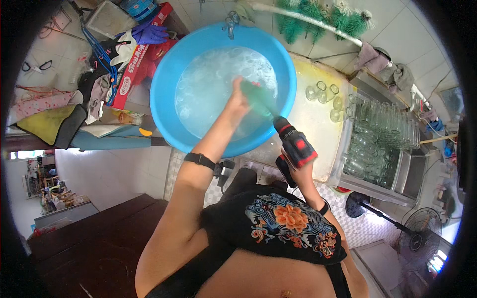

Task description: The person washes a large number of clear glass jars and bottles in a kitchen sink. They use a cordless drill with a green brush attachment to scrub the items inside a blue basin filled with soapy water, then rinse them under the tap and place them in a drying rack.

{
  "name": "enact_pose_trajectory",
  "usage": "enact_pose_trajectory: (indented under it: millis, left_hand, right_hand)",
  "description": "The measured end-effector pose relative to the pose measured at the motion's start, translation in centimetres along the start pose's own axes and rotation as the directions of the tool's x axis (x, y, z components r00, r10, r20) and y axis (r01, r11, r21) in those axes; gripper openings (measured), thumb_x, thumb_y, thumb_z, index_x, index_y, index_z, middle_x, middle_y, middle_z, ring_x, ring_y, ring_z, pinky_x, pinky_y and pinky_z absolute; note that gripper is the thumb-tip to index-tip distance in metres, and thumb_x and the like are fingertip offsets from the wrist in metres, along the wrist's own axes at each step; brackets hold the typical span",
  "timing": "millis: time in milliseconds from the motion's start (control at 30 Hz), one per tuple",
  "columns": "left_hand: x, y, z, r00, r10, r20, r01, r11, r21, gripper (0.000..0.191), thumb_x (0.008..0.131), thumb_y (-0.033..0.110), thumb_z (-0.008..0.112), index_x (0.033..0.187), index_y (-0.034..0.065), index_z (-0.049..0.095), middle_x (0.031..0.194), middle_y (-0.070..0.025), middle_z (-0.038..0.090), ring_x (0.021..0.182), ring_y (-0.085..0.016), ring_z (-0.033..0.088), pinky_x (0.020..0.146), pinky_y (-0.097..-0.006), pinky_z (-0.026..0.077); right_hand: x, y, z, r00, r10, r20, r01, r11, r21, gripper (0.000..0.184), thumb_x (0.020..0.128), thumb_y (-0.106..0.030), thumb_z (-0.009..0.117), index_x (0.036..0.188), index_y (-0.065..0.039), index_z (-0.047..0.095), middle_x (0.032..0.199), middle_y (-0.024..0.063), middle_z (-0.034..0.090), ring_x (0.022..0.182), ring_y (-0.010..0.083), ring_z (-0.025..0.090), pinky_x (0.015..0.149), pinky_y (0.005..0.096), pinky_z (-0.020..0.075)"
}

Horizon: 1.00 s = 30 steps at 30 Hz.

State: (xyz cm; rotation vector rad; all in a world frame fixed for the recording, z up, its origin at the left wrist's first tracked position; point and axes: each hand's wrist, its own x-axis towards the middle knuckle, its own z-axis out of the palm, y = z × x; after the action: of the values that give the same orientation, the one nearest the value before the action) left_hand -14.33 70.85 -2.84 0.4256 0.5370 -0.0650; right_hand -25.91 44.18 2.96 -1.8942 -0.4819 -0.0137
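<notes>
My right hand (302, 172) grips a red and black cordless drill (297, 147) by its handle, below the right rim of a blue plastic basin (164, 108). From the chuck a blurred green brush (257, 97) points up and left over the basin. My left hand (238, 100) is curled around the brush's far end, with red fingertips showing beyond it; whether a clear glass is between hand and brush cannot be told. Foamy, cloudy water (201, 85) lies in the basin beneath. A metal tap (231, 23) stands at the basin's far rim.
Several glass jars (321, 86) stand on the pale worktop (313, 123) to the right. Beyond them, a steel sink (406, 175) holds many glasses (372, 130). Purple gloves (149, 34), cloths and a red box (130, 74) lie left. A standing fan (417, 240) is lower right.
</notes>
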Motion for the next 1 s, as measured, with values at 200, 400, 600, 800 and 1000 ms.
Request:
enact_pose_trajectory:
  millis: [200, 400, 600, 800, 1000]
  left_hand:
    - [-1.1, -2.3, -1.9, 0.985, 0.135, 0.103, -0.157, 0.956, 0.246, 0.054, 0.091, 0.048, 0.062, 0.119, 0.0049, 0.047, 0.103, -0.0082, 0.055, 0.1, -0.027, 0.06, 0.092, -0.0418, 0.051]
    - [0.5, -3.5, -1.1, 0.998, -0.031, 0.059, 0.04, 0.987, -0.155, 0.054, 0.091, 0.047, 0.062, 0.122, 0.0063, 0.045, 0.111, -0.0101, 0.056, 0.101, -0.031, 0.059, 0.093, -0.0465, 0.051]
    - [0.3, -2.5, -1.5, 0.967, 0.146, 0.208, -0.172, 0.979, 0.109, 0.061, 0.09, 0.042, 0.067, 0.129, 0.0086, 0.035, 0.111, -0.0149, 0.051, 0.109, -0.038, 0.057, 0.096, -0.0536, 0.047]
    - [0.5, -1.7, -0.7, 0.991, 0.135, 0.026, -0.137, 0.975, 0.175, 0.06, 0.09, 0.041, 0.067, 0.129, 0.0078, 0.035, 0.109, -0.014, 0.053, 0.11, -0.037, 0.058, 0.096, -0.0532, 0.048]
    - [2.2, 2.2, -1.9, 0.932, 0.308, -0.191, -0.253, 0.93, 0.265, 0.057, 0.086, 0.038, 0.072, 0.125, 0.007, 0.046, 0.116, -0.0133, 0.058, 0.106, -0.028, 0.06, 0.095, -0.0466, 0.048]
  right_hand:
    - [1.6, -0.6, 0.2, 0.983, -0.168, 0.077, 0.178, 0.973, -0.148, 0.019, 0.082, -0.01, 0.073, 0.096, -0.002, 0.064, 0.076, 0.0101, 0.064, 0.067, 0.0224, 0.063, 0.064, 0.0323, 0.0495]
    - [-1.2, 2.0, 1.2, 0.819, 0.561, 0.12, -0.507, 0.611, 0.608, 0.018, 0.083, -0.012, 0.072, 0.076, -0.007, 0.056, 0.056, -0.0014, 0.05, 0.046, 0.0075, 0.045, 0.043, 0.0252, 0.0326]
    - [0.4, 1.5, -0.1, 0.845, 0.5, 0.189, -0.531, 0.747, 0.4, 0.016, 0.083, -0.012, 0.071, 0.078, -0.006, 0.057, 0.055, -0.0012, 0.05, 0.045, 0.0091, 0.045, 0.043, 0.0259, 0.034]
    - [-1.7, 3.8, -1.0, 0.878, 0.443, 0.183, -0.478, 0.837, 0.267, 0.012, 0.083, -0.012, 0.071, 0.087, -0.004, 0.062, 0.068, 0.0046, 0.06, 0.059, 0.0163, 0.057, 0.054, 0.0311, 0.0448]
    - [-3.8, 3.7, -3.0, 0.987, 0.145, 0.07, -0.143, 0.989, -0.031, 0.018, 0.082, -0.015, 0.075, 0.091, -0.004, 0.065, 0.07, 0.0043, 0.06, 0.06, 0.0156, 0.058, 0.056, 0.0295, 0.0447]
